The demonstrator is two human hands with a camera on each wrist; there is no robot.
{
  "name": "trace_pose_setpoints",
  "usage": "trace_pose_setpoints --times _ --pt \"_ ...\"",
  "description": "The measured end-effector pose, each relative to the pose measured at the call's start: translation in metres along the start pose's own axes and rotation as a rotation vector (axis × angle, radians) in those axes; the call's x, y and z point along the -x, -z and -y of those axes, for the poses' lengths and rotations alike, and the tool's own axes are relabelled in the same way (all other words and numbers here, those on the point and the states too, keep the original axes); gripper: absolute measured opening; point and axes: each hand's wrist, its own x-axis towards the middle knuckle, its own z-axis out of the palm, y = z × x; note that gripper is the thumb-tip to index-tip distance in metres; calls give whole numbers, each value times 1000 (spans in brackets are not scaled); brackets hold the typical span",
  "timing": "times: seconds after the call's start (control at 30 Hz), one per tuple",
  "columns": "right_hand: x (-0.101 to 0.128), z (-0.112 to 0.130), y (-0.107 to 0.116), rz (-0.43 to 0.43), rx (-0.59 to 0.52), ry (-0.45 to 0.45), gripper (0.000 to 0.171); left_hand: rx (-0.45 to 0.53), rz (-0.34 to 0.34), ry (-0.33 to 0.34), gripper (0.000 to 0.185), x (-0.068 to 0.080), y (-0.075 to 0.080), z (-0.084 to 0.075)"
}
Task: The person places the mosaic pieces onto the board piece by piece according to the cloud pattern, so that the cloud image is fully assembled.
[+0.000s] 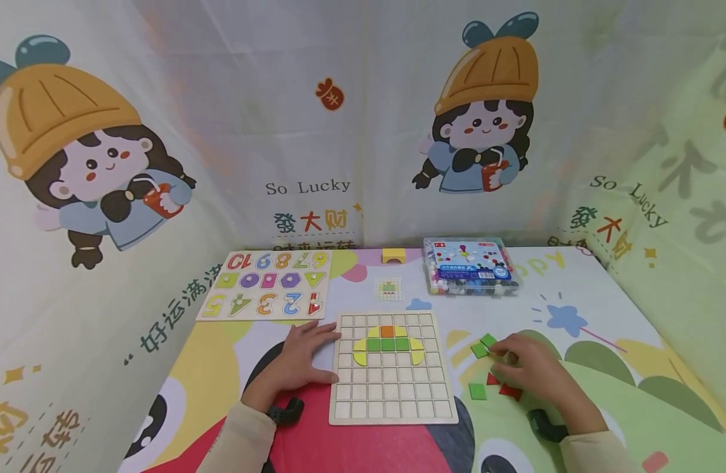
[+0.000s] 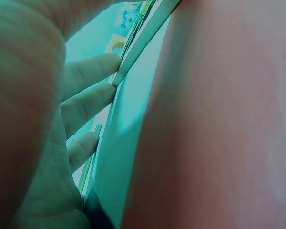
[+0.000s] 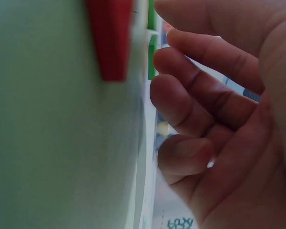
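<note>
A wooden grid board (image 1: 392, 394) lies flat in the middle of the table. Set in its cells are an orange square (image 1: 387, 332), a row of green squares (image 1: 388, 344) and several yellow curved pieces (image 1: 360, 357). My left hand (image 1: 300, 358) rests at the board's left edge, fingers spread and touching its side. To the right of the board, my right hand (image 1: 525, 364) hovers low with fingers loosely bent, fingertips right beside two green tiles (image 1: 478, 351). Red pieces (image 1: 510, 392) lie under that hand, and another green tile (image 1: 477, 391) is nearer the front.
Behind the board lie a small pattern card (image 1: 389, 290) and a yellow arch block (image 1: 393, 255). A wooden number puzzle (image 1: 262, 289) sits at back left. The clear plastic box (image 1: 470, 266) of coloured parts stands at back right. Printed cloth walls surround the table.
</note>
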Motion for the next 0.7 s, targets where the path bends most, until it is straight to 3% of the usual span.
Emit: trace_pose_setpoints --times 0.17,0.47,0.7 --pt "-3 -3 -2 58 -7 -67 25 1 -4 -3 85 0 -1 1" --pt "-8 -2 6 25 70 -61 29 8 0 -4 85 0 -1 -1" --pt "-18 -4 8 66 42 -145 34 7 -4 -1 84 1 0 -2"
